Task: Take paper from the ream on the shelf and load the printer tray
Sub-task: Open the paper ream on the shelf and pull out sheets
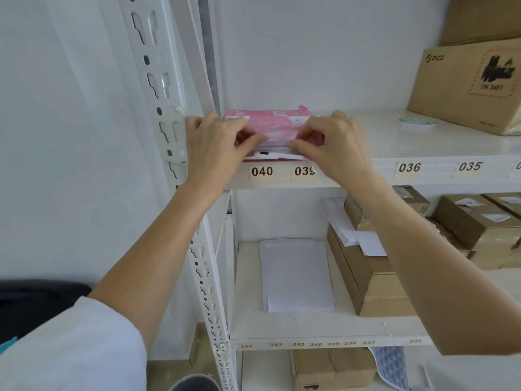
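A ream of paper in a torn pink wrapper (275,122) lies at the left end of the upper white shelf (394,148), above labels 040 and 039. My left hand (214,142) pinches the wrapper's open front end from the left. My right hand (335,142) pinches it from the right, fingertips on the white sheets showing at the ream's front edge (277,156). Both hands are closed on the ream's front. The printer is not in view.
A brown PICO carton (465,86) stands at the upper shelf's right. On the lower shelf lie a loose stack of white sheets (296,275) and several brown cartons (375,277). A slotted white shelf post (169,131) rises just left of my left hand.
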